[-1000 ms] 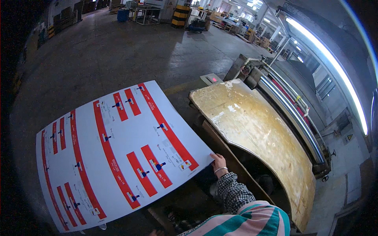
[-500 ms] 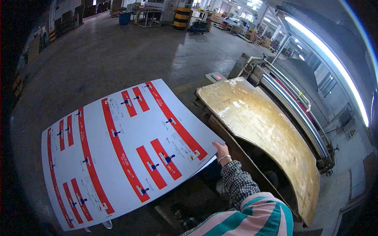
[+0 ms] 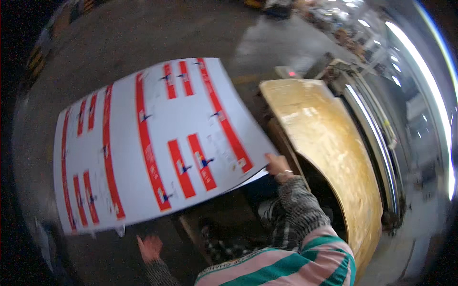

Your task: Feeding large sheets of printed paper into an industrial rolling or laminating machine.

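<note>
A large white printed sheet [image 3: 152, 143] with red bars and small blue marks spreads across the left and middle of the view, bowed slightly. My right hand [image 3: 276, 165] grips its near right corner, thumb on top, close to the edge of a worn yellowish plywood board [image 3: 329, 143]. Below the sheet's lower edge is my left hand [image 3: 150, 248], fingers spread, with nothing in it and a small gap to the sheet. My striped and checked sleeves come in from the bottom edge.
The plywood board lies on a machine at the right, with a small control panel showing a red light [image 3: 290, 73] behind it and long metal rails [image 3: 377, 138] beside it. A wooden frame [image 3: 200, 229] sits under the sheet. Bare concrete floor [image 3: 143, 33] stretches beyond.
The sheet has shifted up and left in the view and tilted more. My left hand has come into sight below its lower edge. My right hand keeps its grip on the corner.
</note>
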A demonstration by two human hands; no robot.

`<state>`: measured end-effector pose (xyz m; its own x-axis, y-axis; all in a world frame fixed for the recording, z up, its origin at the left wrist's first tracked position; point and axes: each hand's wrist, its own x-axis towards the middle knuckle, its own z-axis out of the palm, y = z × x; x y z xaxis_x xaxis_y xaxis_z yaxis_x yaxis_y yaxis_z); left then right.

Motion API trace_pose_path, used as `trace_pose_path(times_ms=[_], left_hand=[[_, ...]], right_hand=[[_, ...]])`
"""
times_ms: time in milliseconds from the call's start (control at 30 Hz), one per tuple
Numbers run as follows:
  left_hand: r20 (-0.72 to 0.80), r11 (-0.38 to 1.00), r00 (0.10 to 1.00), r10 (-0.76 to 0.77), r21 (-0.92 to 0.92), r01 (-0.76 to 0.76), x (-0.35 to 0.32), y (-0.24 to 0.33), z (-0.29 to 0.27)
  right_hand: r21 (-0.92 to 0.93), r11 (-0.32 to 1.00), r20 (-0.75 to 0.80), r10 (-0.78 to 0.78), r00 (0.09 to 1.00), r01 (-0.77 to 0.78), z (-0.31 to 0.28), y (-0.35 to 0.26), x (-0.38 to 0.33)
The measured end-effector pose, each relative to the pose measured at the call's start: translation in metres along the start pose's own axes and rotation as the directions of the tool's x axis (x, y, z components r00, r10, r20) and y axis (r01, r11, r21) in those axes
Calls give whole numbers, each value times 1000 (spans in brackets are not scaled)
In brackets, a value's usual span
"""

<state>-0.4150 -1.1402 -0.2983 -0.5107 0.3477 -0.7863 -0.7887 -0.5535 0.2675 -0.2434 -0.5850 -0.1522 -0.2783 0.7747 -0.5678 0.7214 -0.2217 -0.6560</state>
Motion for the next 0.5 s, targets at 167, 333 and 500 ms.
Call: trace_pose_path(times_ms=[167,333,500], left_hand=[[-199,986,980,27,169,7,-7,22,53],[-214,954,931,295,119,-275,27,33,9],[-197,953,933,300,29,-301,27,29,-7]], right_hand=[[227,972,28,50,998,-55,-12,130,-5],[125,896,555,292,779,-426,24,183,-9],[273,866,612,180,770,-419,35,101,-6]])
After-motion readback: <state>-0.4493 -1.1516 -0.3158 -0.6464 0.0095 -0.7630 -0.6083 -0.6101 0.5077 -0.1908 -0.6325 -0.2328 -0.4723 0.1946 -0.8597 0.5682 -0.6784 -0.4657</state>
